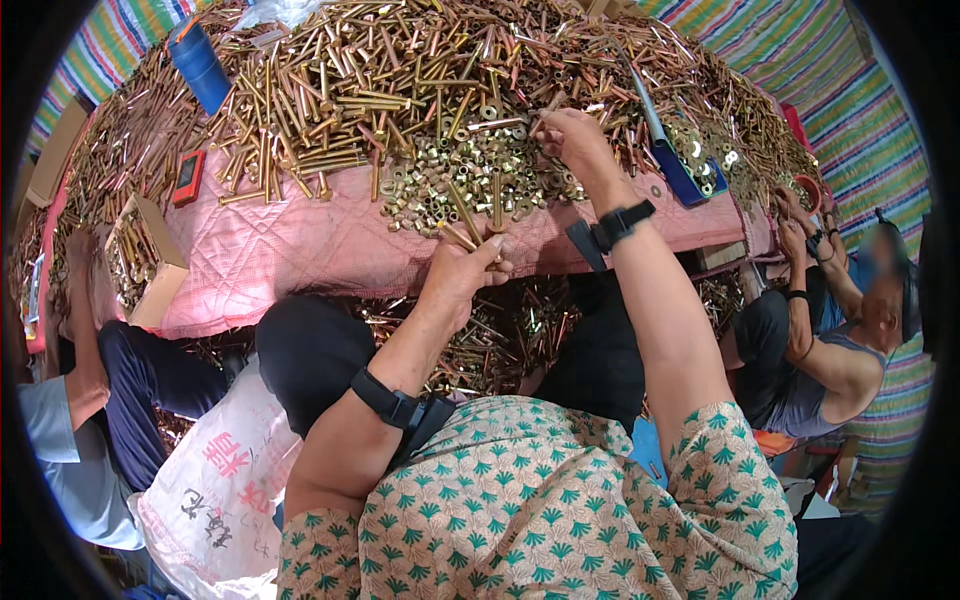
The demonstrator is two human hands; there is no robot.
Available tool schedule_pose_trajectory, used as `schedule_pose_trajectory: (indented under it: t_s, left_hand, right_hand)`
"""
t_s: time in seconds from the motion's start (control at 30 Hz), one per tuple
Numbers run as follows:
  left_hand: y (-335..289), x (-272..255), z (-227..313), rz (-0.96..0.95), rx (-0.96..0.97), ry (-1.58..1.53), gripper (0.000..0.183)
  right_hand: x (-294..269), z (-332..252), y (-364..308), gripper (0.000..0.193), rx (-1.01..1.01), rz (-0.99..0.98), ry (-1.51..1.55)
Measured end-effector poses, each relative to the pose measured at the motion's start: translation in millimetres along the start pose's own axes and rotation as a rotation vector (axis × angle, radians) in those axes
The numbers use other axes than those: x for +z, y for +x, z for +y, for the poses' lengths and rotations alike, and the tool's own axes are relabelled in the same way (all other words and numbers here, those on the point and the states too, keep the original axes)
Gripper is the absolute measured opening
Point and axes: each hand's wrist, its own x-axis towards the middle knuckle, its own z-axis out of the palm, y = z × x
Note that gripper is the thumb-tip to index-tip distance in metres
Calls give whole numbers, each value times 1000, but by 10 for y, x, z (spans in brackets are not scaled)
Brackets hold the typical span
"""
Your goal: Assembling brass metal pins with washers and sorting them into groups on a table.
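Note:
My left hand is closed round a few brass-coloured bolts, their shanks sticking up above the fingers. It hovers at the near edge of the pink quilted cloth. Farther off and to the right, my right hand reaches over the big heap of bolts. Its fingers are pinched together at a bolt-like piece, whose details are too small to make out. Between my hands lies a pile of nuts and sleeves, with several flat washers among them.
A blue cup and a red device lie at the left, near an open cardboard box of bolts. A blue tray with washers sits at the right. One person works on each side of me. A white sack rests beside my left leg.

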Motion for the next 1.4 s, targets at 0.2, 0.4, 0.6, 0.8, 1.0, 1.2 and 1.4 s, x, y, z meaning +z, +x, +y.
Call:
schedule_pose_trajectory:
  t_s: [0.2,0.4,0.6,0.8,1.0,1.2,1.4]
  left_hand:
    - [9,2,-56,37,36,104,20]
    - [20,15,-122,20,38,302,19]
    - [26,35,-158,33,57,401,18]
    - [102,-74,-235,14,268,579,14]
    - [84,-96,-236,-16,323,662,14]
    - [32,16,-92,7,73,272,16]
    - [-27,57,-66,-68,15,33,19]
  right_hand:
    - [-26,-58,-762,12,-54,-75,141]
    - [-59,-13,-1099,17,-148,-54,155]
    - [-56,71,-1173,20,-128,-112,114]
    - [-91,47,-1231,22,-99,-77,99]
    - [-119,62,-1289,19,-37,-166,36]
    - [-100,195,-1311,15,7,-166,23]
    - [115,317,-1472,17,104,-239,56]
